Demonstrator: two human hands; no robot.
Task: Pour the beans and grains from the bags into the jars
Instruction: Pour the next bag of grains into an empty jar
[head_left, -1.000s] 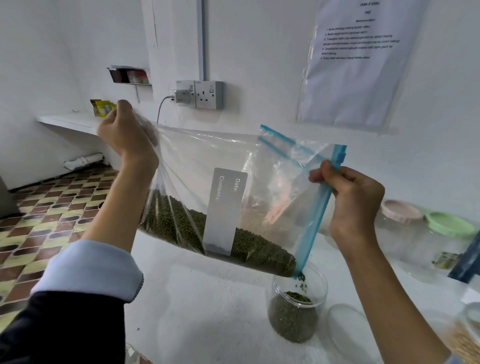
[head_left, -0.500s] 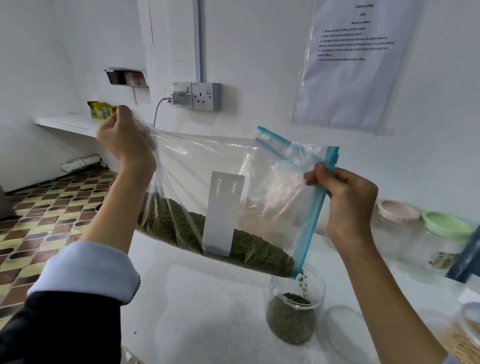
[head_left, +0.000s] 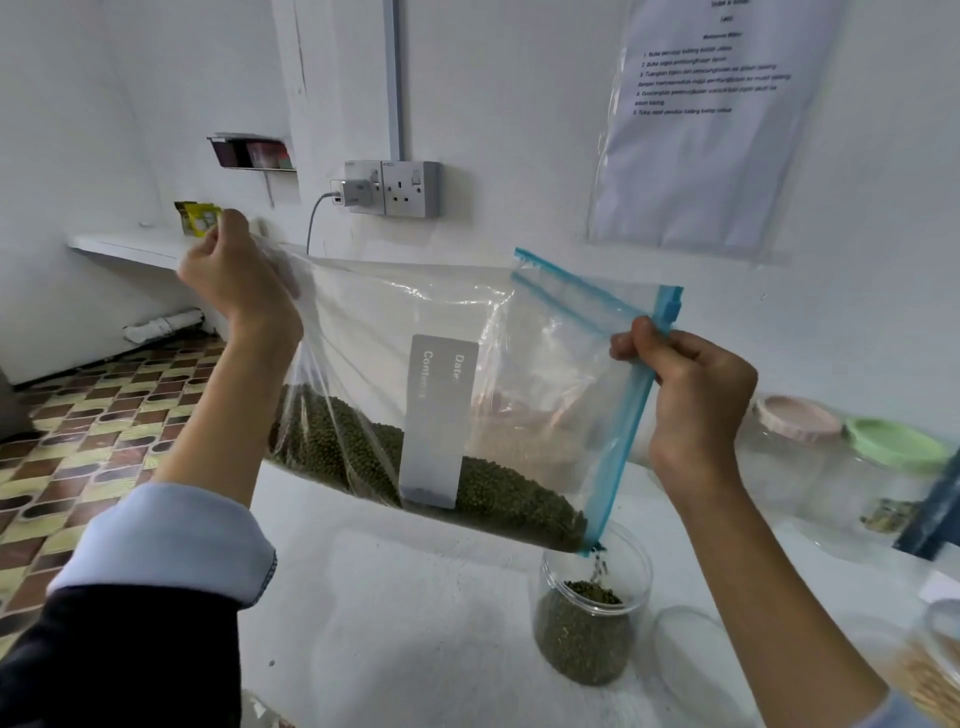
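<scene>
Both hands keep the zip bag (head_left: 415, 332) tilted, left hand (head_left: 234, 275) pinching its raised corner, right hand (head_left: 691, 384) gripping the blue seal, while mung beans (head_left: 493, 493) still trickle into the clear jar (head_left: 592, 608), slowly filling it.

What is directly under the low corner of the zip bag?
An open clear jar on the white table, over half full of green beans, with a few falling in from the zip bag. The jar's base is hidden by the beans.
</scene>
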